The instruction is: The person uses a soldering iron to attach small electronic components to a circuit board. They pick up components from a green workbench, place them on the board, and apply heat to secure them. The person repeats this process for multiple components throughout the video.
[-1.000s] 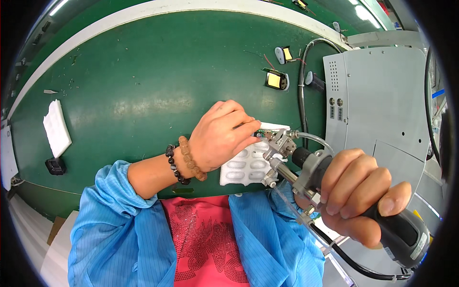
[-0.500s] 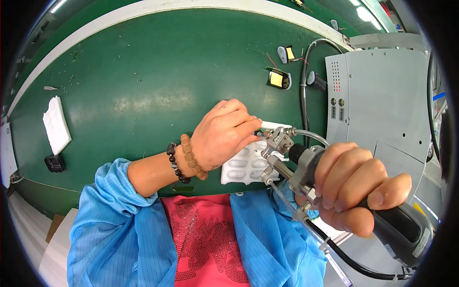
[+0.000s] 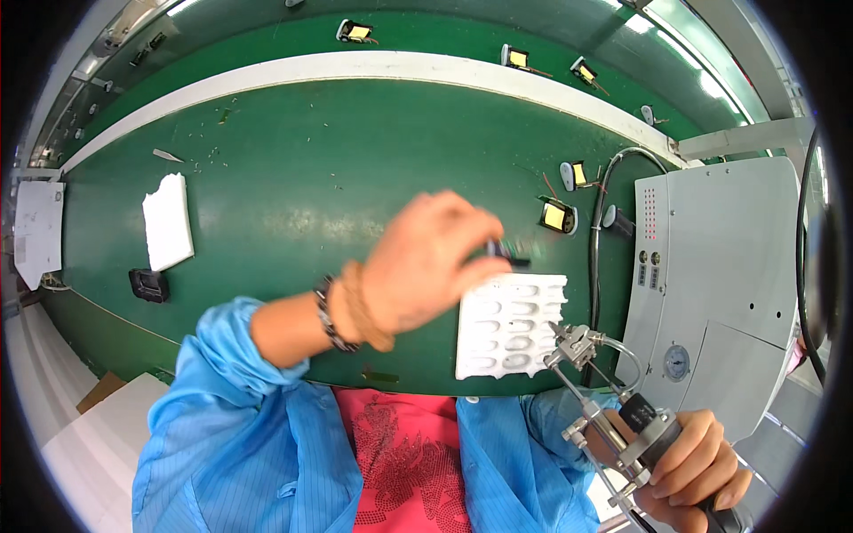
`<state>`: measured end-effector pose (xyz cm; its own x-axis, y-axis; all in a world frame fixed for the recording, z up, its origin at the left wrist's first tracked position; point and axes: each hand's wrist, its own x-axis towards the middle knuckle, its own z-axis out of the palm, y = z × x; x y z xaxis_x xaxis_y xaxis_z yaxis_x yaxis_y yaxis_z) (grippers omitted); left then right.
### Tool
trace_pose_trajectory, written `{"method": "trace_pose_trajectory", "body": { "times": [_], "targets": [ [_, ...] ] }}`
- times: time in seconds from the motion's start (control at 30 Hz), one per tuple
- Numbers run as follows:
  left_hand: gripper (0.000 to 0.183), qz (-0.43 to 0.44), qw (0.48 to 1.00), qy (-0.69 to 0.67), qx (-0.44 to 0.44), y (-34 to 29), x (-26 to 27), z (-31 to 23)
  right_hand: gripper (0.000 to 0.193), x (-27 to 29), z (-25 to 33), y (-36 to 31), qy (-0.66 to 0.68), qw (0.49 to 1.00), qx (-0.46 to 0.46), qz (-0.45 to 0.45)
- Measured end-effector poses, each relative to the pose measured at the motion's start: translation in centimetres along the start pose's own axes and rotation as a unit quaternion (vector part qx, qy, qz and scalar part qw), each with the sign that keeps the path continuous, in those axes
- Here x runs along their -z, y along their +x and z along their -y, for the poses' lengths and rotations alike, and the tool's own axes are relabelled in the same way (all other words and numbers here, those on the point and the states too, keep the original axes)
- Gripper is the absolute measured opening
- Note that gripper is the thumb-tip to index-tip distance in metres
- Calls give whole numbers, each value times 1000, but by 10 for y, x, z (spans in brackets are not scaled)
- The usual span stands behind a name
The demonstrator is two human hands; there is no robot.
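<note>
My left hand [image 3: 426,258], smeared by motion, pinches a small dark part with a green circuit board [image 3: 511,253] between thumb and fingers. The part is blurred, so its exact kind is not plain. It is just above the far edge of a white moulded tray [image 3: 469,333] with oval hollows. At the lower right, my right hand [image 3: 697,466] wraps round the dark handle of a handheld dispensing gun [image 3: 640,413]. Metal fittings and clear tubes run along the gun, and its nozzle end [image 3: 576,345] is beside the tray's right edge.
A grey machine cabinet [image 3: 711,240] stands at the right, with a black cable [image 3: 593,275] beside it. Small devices with yellow pads [image 3: 558,216] lie near the cable, others beyond the white ledge [image 3: 400,65]. At left are a white foam piece [image 3: 169,226] and a black square frame [image 3: 149,285].
My right hand has drawn the dispensing gun down, away from the part. My left hand still holds the part, now lifted off from the nozzle. The tray shows more fully, and the view has shifted.
</note>
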<state>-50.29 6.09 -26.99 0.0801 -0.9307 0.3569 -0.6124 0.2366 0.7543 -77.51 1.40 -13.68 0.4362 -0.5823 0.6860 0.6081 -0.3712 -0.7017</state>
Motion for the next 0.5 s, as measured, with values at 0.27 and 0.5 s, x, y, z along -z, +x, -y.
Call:
{"method": "trace_pose_trajectory", "body": {
  "times": [0.27,0.5],
  "targets": [
    [29,-183,946,212,163,144,118,139,34,-12,-27,8,-1,1000,-11,12],
    [47,131,947,292,26,123,161,246,36,-5,-36,1,-25,999,11,-43]
  ]
}}
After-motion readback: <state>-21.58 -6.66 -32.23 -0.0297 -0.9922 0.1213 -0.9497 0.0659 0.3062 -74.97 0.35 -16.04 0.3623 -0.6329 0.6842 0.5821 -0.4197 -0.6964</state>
